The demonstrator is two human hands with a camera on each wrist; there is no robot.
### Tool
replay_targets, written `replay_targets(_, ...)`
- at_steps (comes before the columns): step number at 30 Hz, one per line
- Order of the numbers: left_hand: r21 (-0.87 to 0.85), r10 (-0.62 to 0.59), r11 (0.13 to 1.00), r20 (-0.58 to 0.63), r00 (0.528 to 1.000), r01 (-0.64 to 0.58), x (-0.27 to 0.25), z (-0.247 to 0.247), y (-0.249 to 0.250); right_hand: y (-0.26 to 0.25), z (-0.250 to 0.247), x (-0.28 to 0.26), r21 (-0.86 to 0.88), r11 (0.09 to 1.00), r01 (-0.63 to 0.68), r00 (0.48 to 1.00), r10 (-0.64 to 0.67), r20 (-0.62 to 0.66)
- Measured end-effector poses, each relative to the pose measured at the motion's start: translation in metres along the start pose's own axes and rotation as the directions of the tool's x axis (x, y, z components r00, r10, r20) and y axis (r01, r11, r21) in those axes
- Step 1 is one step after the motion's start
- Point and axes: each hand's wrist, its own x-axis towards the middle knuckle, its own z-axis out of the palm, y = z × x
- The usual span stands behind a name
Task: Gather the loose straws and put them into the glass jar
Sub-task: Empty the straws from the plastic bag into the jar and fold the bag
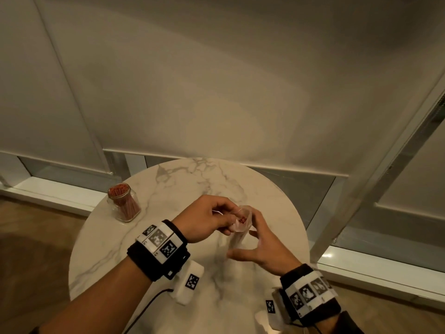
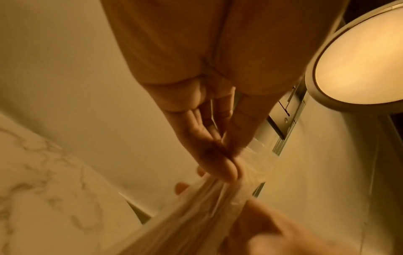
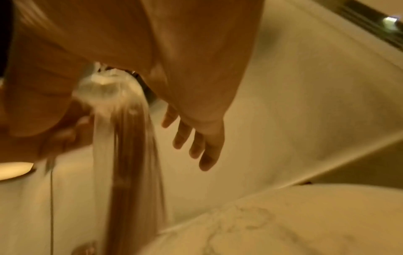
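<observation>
A glass jar (image 1: 124,202) packed with upright red straws stands on the left of the round marble table (image 1: 197,179). Above the table's middle, my left hand (image 1: 212,220) pinches the top of a clear plastic bag (image 1: 237,229), through which the ends of more red straws (image 1: 242,220) show. The left wrist view has the left hand (image 2: 229,170) pinching the bag (image 2: 207,207). My right hand (image 1: 262,247) hovers beside the bag with its fingers spread. In the right wrist view its fingers (image 3: 196,143) are straight and apart from the hanging bag (image 3: 128,155).
Drawn roller blinds (image 1: 216,80) and window frames stand right behind the table. Wooden floor (image 1: 36,225) lies to the left. A round lit lamp (image 2: 359,57) shows in the left wrist view. The jar is about a hand's width left of my left hand.
</observation>
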Motion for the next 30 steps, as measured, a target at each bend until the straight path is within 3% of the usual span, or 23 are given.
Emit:
replay_targets(4,-0.004,0.032,0.999,-0.002,1.000,-0.032,0.001,-0.012,0.005,-0.004,0.013,0.008,-0.053,0.998,-0.039,0.993,0.033,-0.111)
replay_targets(9,0.179,0.019,0.984,-0.195,0.981,0.016,-0.008,-0.041,0.004,-0.007,0.010,0.012,-0.079,0.995,-0.062,0.988,0.051,-0.145)
replay_targets(12,0.245,0.132,0.968,-0.325,0.936,-0.051,-0.017,-0.051,0.003,-0.011,0.013,0.014,-0.049,0.991,-0.124,0.989,0.119,-0.084)
replay_targets(15,0.274,0.168,0.956,-0.202,0.965,-0.109,-0.027,-0.052,0.003,-0.015,0.018,0.020,-0.046,0.990,-0.130,0.992,0.129,-0.014)
replay_targets(18,0.386,0.135,0.919,-0.114,0.984,-0.081,-0.028,-0.052,-0.006,-0.018,0.026,0.028,-0.070,0.993,-0.098,0.994,0.100,0.031)
replay_targets(21,0.390,0.078,0.919,-0.045,0.996,-0.055,-0.027,-0.060,-0.013,-0.019,0.034,0.041,-0.121,0.991,-0.047,0.996,0.057,0.074)
replay_targets(23,0.303,0.016,0.953,0.016,1.000,-0.020,-0.028,-0.071,-0.014,-0.019,0.040,0.048,-0.103,0.994,-0.037,0.991,0.050,0.124)
replay_targets(27,-0.032,-0.140,0.989,0.036,0.989,0.141,-0.030,-0.094,-0.019,-0.034,0.051,0.054,-0.030,0.996,-0.079,0.977,0.083,0.198)
replay_targets(30,-0.011,-0.156,0.988,0.060,0.986,0.157,-0.029,-0.103,-0.025,-0.038,0.058,0.059,0.057,0.987,-0.152,0.965,0.136,0.225)
